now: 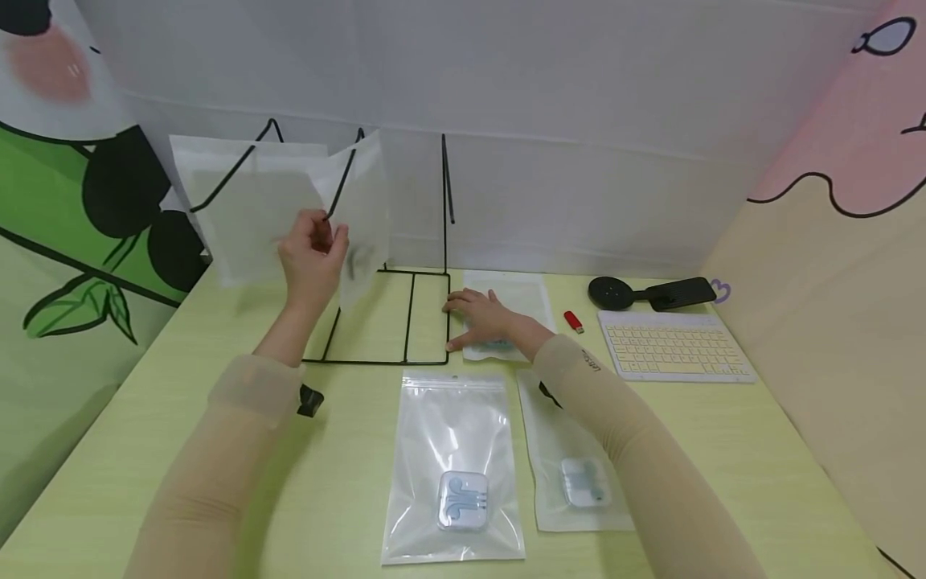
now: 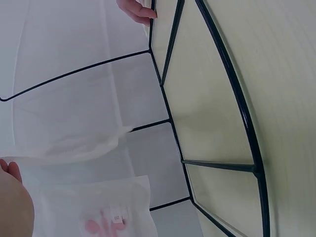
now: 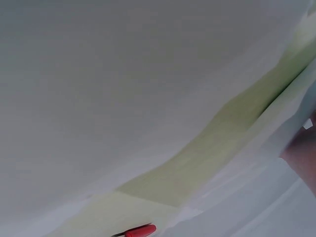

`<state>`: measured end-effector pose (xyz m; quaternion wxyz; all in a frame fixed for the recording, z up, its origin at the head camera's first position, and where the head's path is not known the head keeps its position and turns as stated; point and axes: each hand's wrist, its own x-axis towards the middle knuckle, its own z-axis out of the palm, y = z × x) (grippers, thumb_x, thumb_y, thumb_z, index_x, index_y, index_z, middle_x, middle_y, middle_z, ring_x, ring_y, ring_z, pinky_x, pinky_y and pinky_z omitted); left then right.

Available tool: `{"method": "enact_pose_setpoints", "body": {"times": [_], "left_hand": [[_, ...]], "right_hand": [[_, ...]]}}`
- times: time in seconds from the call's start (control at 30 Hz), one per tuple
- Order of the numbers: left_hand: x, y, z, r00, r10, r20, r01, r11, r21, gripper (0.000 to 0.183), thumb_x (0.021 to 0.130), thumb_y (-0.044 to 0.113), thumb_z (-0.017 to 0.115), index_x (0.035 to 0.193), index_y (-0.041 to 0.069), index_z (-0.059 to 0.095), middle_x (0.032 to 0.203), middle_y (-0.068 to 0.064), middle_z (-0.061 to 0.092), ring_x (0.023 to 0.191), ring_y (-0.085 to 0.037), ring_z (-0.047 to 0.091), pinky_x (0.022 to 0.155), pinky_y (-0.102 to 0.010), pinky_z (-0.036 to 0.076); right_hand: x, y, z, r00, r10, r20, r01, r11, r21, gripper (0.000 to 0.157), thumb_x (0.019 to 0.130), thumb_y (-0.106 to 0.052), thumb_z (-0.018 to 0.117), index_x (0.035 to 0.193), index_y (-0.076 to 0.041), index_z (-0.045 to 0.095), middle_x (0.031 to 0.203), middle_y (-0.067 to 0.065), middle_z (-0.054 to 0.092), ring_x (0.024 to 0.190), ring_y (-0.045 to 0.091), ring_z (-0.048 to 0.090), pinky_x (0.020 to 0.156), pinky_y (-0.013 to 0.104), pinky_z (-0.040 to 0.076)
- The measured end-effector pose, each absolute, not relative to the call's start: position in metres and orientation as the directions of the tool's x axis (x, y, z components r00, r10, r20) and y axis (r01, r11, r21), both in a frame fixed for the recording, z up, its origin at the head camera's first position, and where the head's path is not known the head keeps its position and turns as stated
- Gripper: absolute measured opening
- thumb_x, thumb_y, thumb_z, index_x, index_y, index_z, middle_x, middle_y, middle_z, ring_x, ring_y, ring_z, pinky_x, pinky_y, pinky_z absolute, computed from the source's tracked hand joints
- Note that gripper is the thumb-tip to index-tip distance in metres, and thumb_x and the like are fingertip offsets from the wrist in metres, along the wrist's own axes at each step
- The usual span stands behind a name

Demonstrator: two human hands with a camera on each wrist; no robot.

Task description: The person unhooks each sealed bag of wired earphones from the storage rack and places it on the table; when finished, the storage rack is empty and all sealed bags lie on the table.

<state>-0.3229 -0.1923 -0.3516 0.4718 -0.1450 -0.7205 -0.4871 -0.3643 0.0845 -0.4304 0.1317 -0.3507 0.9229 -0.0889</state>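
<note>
A black wire rack (image 1: 409, 315) stands at the back left of the table, with three arms rising from it. One white pouch (image 1: 249, 205) hangs on the left arm; earphones show faintly through it in the left wrist view. At the front tip of the middle arm, my left hand (image 1: 313, 256) pinches a second white pouch (image 1: 365, 201) near its top edge. My right hand (image 1: 485, 315) touches the rack's right base bar with spread fingers and lies over a third pouch (image 1: 524, 291) on the table.
In front lie a clear zip bag (image 1: 448, 418) with boxed earphones (image 1: 463, 500) and another pouch (image 1: 571, 450) with a similar box. A red USB stick (image 1: 574, 322), a white keyboard (image 1: 676, 346) and a black round-ended device (image 1: 611, 293) lie at the right. Fabric walls surround the table.
</note>
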Motion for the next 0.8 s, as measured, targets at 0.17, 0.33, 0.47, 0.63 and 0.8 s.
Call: {"method": "enact_pose_setpoints", "body": {"times": [0.17,0.33,0.47,0.63,0.8], "left_hand": [[-0.319,-0.188,-0.349,-0.472,-0.244,0.847,0.682,0.508,0.526,0.013,0.086,0.002,0.062,0.084,-0.008,0.056,0.064,-0.013,0.055,0.059,0.003,0.048,0.056,-0.009,0.041],[-0.315,-0.184,-0.348,-0.455,-0.292,0.841,0.669,0.512,0.539,0.012,0.085,0.000,0.063,0.083,-0.010,0.057,0.068,-0.016,0.056,0.062,0.002,0.050,0.057,-0.008,0.042],[-0.312,-0.181,-0.347,-0.445,-0.320,0.836,0.663,0.510,0.548,0.011,0.084,0.000,0.064,0.079,-0.006,0.057,0.075,-0.014,0.056,0.068,-0.007,0.053,0.057,-0.010,0.041],[-0.309,-0.179,-0.347,-0.425,-0.345,0.837,0.649,0.528,0.547,0.013,0.084,0.001,0.066,0.078,-0.006,0.057,0.077,-0.015,0.057,0.068,-0.009,0.054,0.059,-0.011,0.042],[-0.306,-0.178,-0.346,-0.393,-0.391,0.832,0.645,0.527,0.553,0.012,0.080,0.000,0.068,0.075,-0.006,0.059,0.074,-0.016,0.059,0.065,-0.002,0.050,0.057,-0.014,0.040]], "right_hand": [[-0.366,0.083,-0.431,-0.718,-0.672,-0.181,-0.633,0.738,-0.232,0.079,0.079,-0.061,0.065,0.143,-0.023,0.038,0.156,0.000,0.021,0.145,0.025,0.011,0.112,0.062,0.004],[-0.367,0.083,-0.431,-0.714,-0.675,-0.185,-0.637,0.736,-0.229,0.079,0.079,-0.061,0.065,0.143,-0.023,0.038,0.155,0.000,0.022,0.145,0.026,0.011,0.111,0.063,0.005],[-0.366,0.083,-0.429,-0.715,-0.673,-0.187,-0.633,0.738,-0.236,0.079,0.079,-0.060,0.066,0.143,-0.022,0.039,0.155,0.001,0.022,0.145,0.027,0.012,0.111,0.063,0.005],[-0.365,0.083,-0.429,-0.715,-0.675,-0.183,-0.633,0.736,-0.239,0.079,0.078,-0.059,0.066,0.143,-0.022,0.039,0.155,0.001,0.022,0.145,0.027,0.011,0.111,0.064,0.004],[-0.366,0.084,-0.432,-0.717,-0.673,-0.180,-0.633,0.737,-0.235,0.079,0.079,-0.060,0.065,0.143,-0.023,0.038,0.156,0.000,0.021,0.145,0.025,0.011,0.111,0.063,0.004]]}}
